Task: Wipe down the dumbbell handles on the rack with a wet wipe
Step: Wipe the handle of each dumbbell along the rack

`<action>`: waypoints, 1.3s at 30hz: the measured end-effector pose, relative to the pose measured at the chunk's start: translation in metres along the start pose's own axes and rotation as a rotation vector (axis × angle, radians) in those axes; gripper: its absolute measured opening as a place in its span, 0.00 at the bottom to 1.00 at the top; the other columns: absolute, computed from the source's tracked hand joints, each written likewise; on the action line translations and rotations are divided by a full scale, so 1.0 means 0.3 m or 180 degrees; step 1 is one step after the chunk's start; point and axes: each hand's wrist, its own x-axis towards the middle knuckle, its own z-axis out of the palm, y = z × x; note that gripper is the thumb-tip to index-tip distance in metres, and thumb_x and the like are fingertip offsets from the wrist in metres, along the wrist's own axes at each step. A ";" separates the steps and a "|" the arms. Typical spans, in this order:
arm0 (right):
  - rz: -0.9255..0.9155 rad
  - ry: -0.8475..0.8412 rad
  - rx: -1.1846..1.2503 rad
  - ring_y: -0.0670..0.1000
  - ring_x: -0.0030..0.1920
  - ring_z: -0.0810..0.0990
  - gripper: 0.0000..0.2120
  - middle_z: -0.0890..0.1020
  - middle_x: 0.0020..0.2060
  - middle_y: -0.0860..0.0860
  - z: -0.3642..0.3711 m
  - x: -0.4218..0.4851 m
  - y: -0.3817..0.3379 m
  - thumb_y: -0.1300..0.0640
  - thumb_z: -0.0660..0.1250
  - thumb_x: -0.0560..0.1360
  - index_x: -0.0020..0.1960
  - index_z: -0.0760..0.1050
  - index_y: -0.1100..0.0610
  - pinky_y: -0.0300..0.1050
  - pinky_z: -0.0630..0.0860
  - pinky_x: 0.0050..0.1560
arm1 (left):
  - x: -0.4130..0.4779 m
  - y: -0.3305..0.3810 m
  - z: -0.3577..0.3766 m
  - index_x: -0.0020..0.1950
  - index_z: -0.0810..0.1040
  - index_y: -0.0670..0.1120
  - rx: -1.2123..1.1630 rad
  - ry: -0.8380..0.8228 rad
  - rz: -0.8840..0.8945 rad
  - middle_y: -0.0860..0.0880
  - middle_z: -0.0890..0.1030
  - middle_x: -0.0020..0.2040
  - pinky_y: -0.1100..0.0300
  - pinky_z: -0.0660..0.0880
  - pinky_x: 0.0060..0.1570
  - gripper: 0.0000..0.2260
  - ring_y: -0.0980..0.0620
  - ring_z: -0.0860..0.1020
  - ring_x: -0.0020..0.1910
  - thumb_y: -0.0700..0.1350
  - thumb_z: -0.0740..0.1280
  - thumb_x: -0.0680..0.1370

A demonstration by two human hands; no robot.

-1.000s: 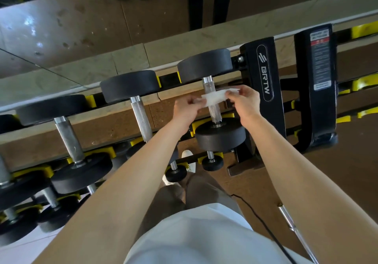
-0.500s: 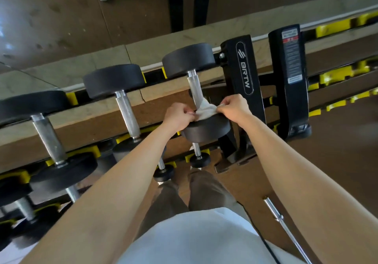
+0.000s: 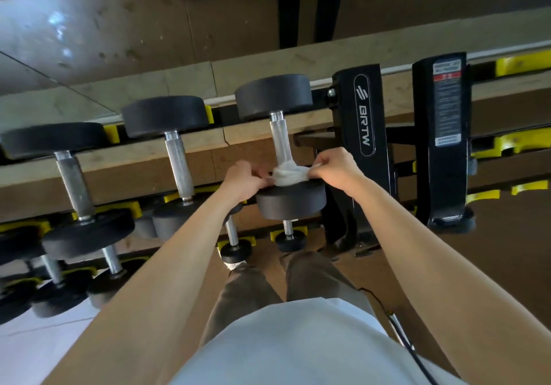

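Head view is showing us a white wet wipe [image 3: 287, 174], bunched and wrapped round the near end of the bare metal handle [image 3: 280, 137] of the rightmost dumbbell [image 3: 272, 95] in the top row, right against its near weight [image 3: 290, 202]. We are pinching the wipe's left end in our left hand [image 3: 243, 180] and its right end in our right hand [image 3: 337, 168], fingers curled. Two more dumbbells [image 3: 165, 116] are lying to the left. A black rack post [image 3: 365, 122] is standing just right of our right hand.
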 end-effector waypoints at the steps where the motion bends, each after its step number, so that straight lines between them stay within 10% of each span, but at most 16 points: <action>1: -0.0095 -0.0185 0.0013 0.49 0.45 0.80 0.03 0.82 0.41 0.50 0.018 -0.004 -0.012 0.56 0.76 0.70 0.40 0.83 0.52 0.43 0.76 0.42 | 0.002 -0.015 0.010 0.49 0.81 0.50 0.0072 0.0200 -0.0117 0.52 0.82 0.49 0.58 0.76 0.50 0.04 0.55 0.79 0.48 0.48 0.74 0.76; 5: -0.0200 -0.0360 0.0049 0.48 0.42 0.79 0.05 0.82 0.40 0.50 0.050 -0.010 -0.023 0.55 0.75 0.71 0.37 0.82 0.52 0.41 0.73 0.40 | 0.013 -0.017 0.021 0.47 0.80 0.51 0.0149 0.0427 -0.0232 0.52 0.82 0.49 0.58 0.77 0.50 0.02 0.55 0.79 0.47 0.46 0.73 0.77; 11: 0.0322 0.1016 0.1482 0.52 0.41 0.83 0.03 0.81 0.38 0.54 -0.076 0.014 0.055 0.62 0.69 0.72 0.39 0.78 0.61 0.48 0.83 0.43 | 0.024 0.014 -0.006 0.50 0.83 0.52 -0.1021 0.0464 -0.0147 0.55 0.83 0.53 0.56 0.76 0.59 0.09 0.56 0.79 0.55 0.39 0.67 0.79; 22: 0.0312 -0.0170 0.3308 0.56 0.59 0.82 0.19 0.83 0.58 0.56 0.038 0.123 -0.206 0.58 0.73 0.74 0.65 0.75 0.56 0.58 0.76 0.65 | 0.130 0.197 -0.052 0.55 0.78 0.42 -0.4115 -0.0067 -0.0937 0.44 0.83 0.51 0.52 0.79 0.59 0.07 0.49 0.80 0.51 0.40 0.61 0.83; 31: 0.0539 -0.0073 0.3139 0.54 0.54 0.85 0.18 0.86 0.51 0.53 0.078 0.136 -0.218 0.55 0.74 0.74 0.63 0.80 0.57 0.56 0.77 0.64 | 0.078 0.137 -0.055 0.59 0.80 0.42 -0.5168 0.0541 -0.0698 0.43 0.87 0.53 0.58 0.82 0.54 0.12 0.49 0.86 0.51 0.40 0.74 0.76; 39: 0.0521 0.0531 0.3886 0.53 0.55 0.84 0.16 0.84 0.53 0.55 0.032 0.103 -0.139 0.61 0.73 0.75 0.62 0.76 0.57 0.52 0.77 0.65 | 0.086 0.203 -0.018 0.58 0.82 0.43 -0.4502 0.0433 -0.0703 0.42 0.86 0.54 0.49 0.82 0.55 0.08 0.44 0.85 0.53 0.39 0.69 0.80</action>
